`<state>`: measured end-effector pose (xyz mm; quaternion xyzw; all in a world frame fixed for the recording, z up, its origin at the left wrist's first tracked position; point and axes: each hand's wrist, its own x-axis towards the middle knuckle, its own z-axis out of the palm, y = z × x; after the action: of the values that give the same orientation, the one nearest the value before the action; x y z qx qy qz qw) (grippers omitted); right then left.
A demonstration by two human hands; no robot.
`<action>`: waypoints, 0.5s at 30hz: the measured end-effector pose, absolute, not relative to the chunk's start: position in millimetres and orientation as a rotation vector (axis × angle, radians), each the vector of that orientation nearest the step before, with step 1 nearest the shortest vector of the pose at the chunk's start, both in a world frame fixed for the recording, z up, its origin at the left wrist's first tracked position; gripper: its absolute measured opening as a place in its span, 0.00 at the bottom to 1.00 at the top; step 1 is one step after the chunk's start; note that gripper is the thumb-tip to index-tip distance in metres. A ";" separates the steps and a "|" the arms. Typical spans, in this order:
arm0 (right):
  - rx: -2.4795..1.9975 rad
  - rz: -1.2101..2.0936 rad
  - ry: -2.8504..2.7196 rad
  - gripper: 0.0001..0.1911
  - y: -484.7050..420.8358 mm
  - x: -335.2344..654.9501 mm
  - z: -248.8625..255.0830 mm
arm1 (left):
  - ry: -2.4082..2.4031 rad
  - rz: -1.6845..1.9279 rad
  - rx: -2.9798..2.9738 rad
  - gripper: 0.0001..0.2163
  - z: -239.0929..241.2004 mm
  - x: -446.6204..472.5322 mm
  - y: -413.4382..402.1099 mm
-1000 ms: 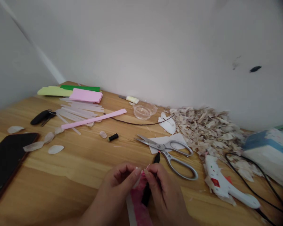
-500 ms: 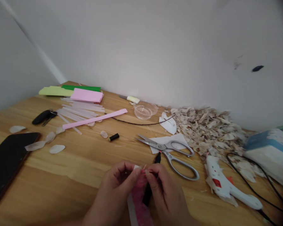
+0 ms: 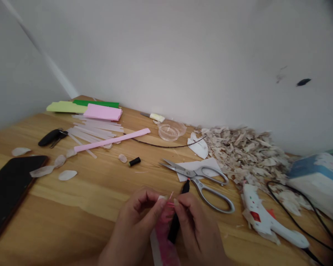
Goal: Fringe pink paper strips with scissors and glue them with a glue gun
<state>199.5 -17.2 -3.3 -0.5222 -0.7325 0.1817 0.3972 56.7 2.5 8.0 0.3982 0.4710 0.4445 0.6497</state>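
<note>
Low in the middle of the view, my left hand and my right hand meet over a pink strip with a white edge. Both pinch its top end with thumb and fingertips, where thin pink strands stick up. A black stick-like tool runs under my right fingers, and its tip shows near the scissors. The strip's lower part runs off the bottom edge.
On the wooden table: a black phone at left, keys, clear glue sticks, a pink strip, coloured paper sheets, a small clear dish, a heap of pale scraps, a white glue gun with cord, a tissue pack.
My fingers have shifted slightly on the top of the pink strip, and the hands sit a little lower. Nothing else on the table has moved.
</note>
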 end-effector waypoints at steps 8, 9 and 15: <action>-1.270 0.479 -1.866 0.08 -16.2 198.5 -4.1 | 1.070 0.988 0.963 0.07 5.8 56.4 2.3; -1.272 0.485 -1.863 0.08 -16.2 198.3 -4.3 | 1.070 0.989 0.966 0.07 5.6 56.5 2.3; -1.300 0.483 -1.856 0.11 -15.7 199.0 -5.4 | 1.083 0.993 0.956 0.07 5.6 56.8 2.3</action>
<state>199.0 -15.7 -5.4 -0.5139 -0.7341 0.1908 0.4007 56.8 2.3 5.6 0.4192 0.4749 0.4352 0.6398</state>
